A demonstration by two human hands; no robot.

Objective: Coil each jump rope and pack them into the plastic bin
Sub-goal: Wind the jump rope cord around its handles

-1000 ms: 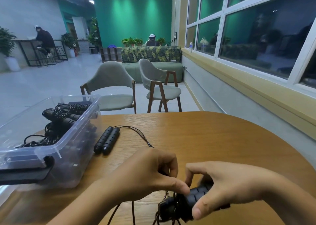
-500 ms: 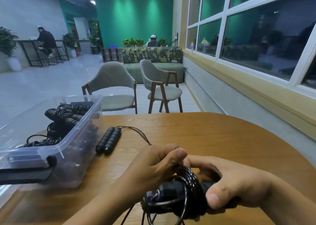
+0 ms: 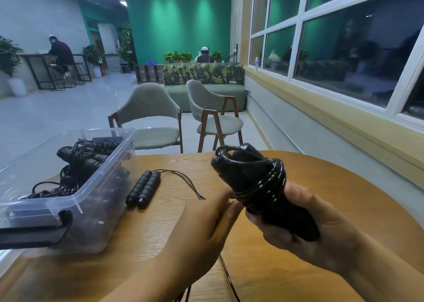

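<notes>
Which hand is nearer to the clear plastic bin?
Left. The left hand is just right of the bin, not touching; the right hand grips the coiled rope farther right.

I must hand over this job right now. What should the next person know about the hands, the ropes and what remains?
Right hand grips the jump rope, cord wound round its handles, held above the table.
Left hand: fingers nearly straight, touching the bundle's lower side.
A cord tail runs off the table's near edge, probably this rope's unwound end.
Done: coiled ropes lie in the plastic bin.
Left: finish winding, bin it, then coil the second rope beside the bin.
</notes>
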